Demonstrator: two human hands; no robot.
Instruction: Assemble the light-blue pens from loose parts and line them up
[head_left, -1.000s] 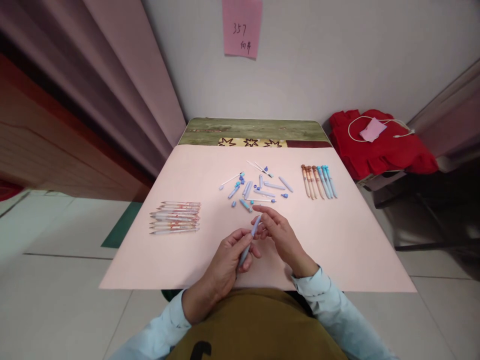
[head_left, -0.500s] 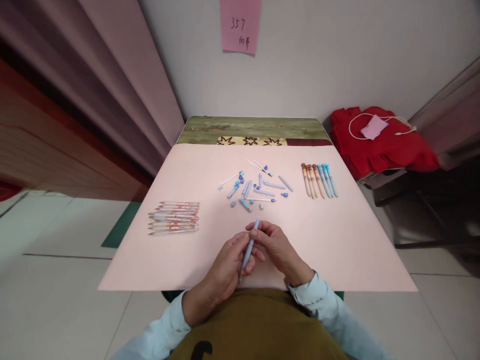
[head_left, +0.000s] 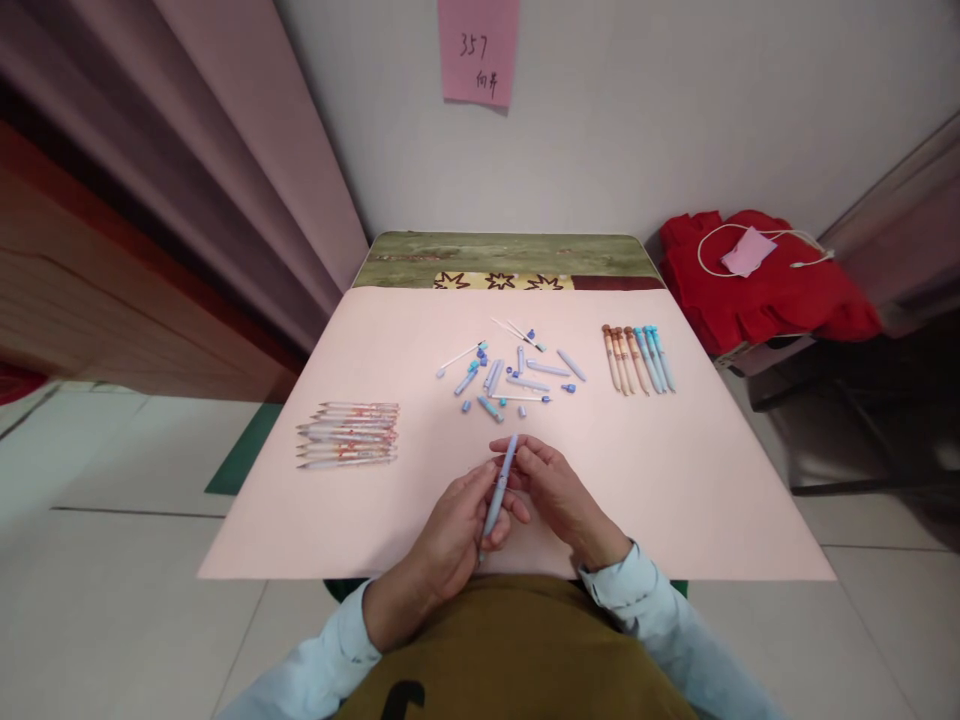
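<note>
A pale blue pen barrel (head_left: 499,490) slants upward between my two hands, over the near part of the table. My left hand (head_left: 452,528) is closed on its lower half, thumb along the side. My right hand (head_left: 556,492) is beside the upper half, its fingers apart and partly behind the barrel, its thumb off it. Whether those fingers touch it is hard to tell. Beyond my hands lie loose pen parts: lavender barrels (head_left: 528,384), white refills (head_left: 459,357), and small blue caps (head_left: 466,407).
A row of pens with brown and blue tops (head_left: 637,362) lies on the right of the pink-covered table (head_left: 720,490). Several patterned pens (head_left: 349,436) are lined up on the left. Red cloth (head_left: 795,305) with a white cable is beyond the right edge.
My right thumb has come away from the pen barrel, and the right fingers have loosened. My left hand keeps its hold in about the same place.
</note>
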